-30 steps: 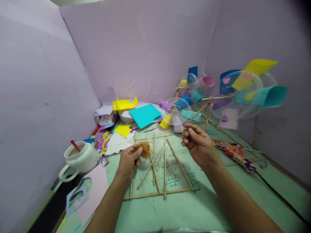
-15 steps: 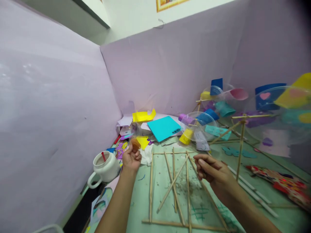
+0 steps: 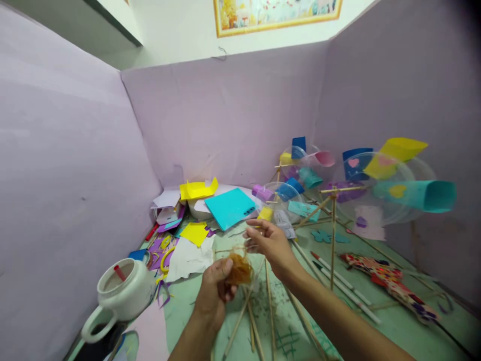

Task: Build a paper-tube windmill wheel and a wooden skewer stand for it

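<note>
My left hand (image 3: 216, 286) is closed around a bunch of orange-brown rubber bands (image 3: 240, 269), held up above the sticks. Just above and to the right of the bunch, my right hand (image 3: 268, 245) has its fingers bent, with the tips close to some loose strands; whether they grip a strand is blurred. Below both hands lie thin wooden sticks (image 3: 271, 306) on the green tabletop (image 3: 195, 321), some crossing each other. My hands and the bunch hide part of these sticks.
At left stands a white mug-like pot (image 3: 128, 291) with a red stick inside. Behind are a turquoise sheet (image 3: 230, 206) and yellow paper (image 3: 195, 233). Stick stands with plastic discs and paper cups (image 3: 432, 195), and a patterned fabric piece (image 3: 391, 283), are on the right.
My left hand has brought the rubber bands from the back left toward the middle. My right hand has come in beside them. The view has shifted to the right.
</note>
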A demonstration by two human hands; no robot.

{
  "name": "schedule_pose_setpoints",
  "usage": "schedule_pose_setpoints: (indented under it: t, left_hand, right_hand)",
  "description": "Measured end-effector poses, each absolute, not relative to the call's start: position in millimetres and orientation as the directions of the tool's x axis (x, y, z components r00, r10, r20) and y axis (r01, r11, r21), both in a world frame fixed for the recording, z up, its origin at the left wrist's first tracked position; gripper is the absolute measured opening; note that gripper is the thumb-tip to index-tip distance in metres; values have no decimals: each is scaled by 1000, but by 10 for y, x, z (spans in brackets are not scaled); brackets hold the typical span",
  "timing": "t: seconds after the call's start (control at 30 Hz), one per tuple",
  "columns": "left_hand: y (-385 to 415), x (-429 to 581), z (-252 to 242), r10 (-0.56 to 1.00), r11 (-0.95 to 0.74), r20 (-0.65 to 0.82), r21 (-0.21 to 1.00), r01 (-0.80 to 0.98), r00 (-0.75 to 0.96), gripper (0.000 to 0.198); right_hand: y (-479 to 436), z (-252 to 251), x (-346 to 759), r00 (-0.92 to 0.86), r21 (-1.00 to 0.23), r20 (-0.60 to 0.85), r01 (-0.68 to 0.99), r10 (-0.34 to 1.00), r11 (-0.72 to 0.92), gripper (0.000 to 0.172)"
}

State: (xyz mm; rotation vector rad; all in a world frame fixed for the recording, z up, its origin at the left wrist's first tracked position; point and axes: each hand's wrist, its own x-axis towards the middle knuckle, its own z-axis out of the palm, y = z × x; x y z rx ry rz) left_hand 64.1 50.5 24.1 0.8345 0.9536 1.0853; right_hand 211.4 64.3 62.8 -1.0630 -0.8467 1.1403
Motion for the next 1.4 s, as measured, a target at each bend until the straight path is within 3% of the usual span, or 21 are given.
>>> schedule_pose_setpoints:
  t: [0.1, 0.27, 0.47, 0.6, 0.67, 0.83, 0.93, 1.0, 1.13, 1.27, 1.4]
  left_hand:
    - [574, 521, 259, 993, 79, -65, 986, -145, 98, 37]
    - [644, 353, 400, 980, -55, 78, 990, -127, 184, 47]
    - [710, 218, 435, 986, -113, 141, 960, -256, 94, 6]
    - [734, 168, 436, 988, -98, 132, 941, -323, 86, 4]
    - [725, 167, 458, 986, -102, 141, 932, -347, 90, 5]
    - [712, 159, 480, 982, -126, 167, 923, -362, 83, 5]
    - [703, 157, 479, 983, -162, 182, 903, -398, 13, 24]
    - [683, 178, 489, 983, -181, 183, 927, -330, -24, 32]
    - [655, 233, 513, 990, -133, 130, 988, -83, -50, 16]
    - [745, 163, 474, 966, -108, 86, 991, -77, -244, 19]
    - [845, 16, 430, 863, -138, 52, 981, -134, -502, 24]
  right_hand:
    - [662, 602, 2132, 167, -954, 7, -294, 986, 56, 37]
    - [634, 526, 2024, -51, -969, -27, -245, 998, -39, 30]
    - [658, 540, 2007, -210, -967, -2, -247, 978, -55, 21]
    - [671, 634, 2038, -343, -927, 27, -361, 939, -105, 21]
    - [679, 659, 2014, -322, -942, -6, -316, 947, -114, 25]
    - [741, 635, 1931, -283, -997, -26, 80, 959, -3, 31]
    - [784, 653, 1886, -293, -989, 32, 130, 955, 73, 24]
    - [800, 690, 1844, -304, -974, 70, 184, 950, 131, 20]
    - [842, 753, 1795, -318, -929, 109, 303, 942, 210, 16]
    - [1032, 792, 1835, -310, -925, 77, 332, 948, 184, 15]
    - [1361, 904, 1637, -249, -917, 169, 316, 954, 244, 12]
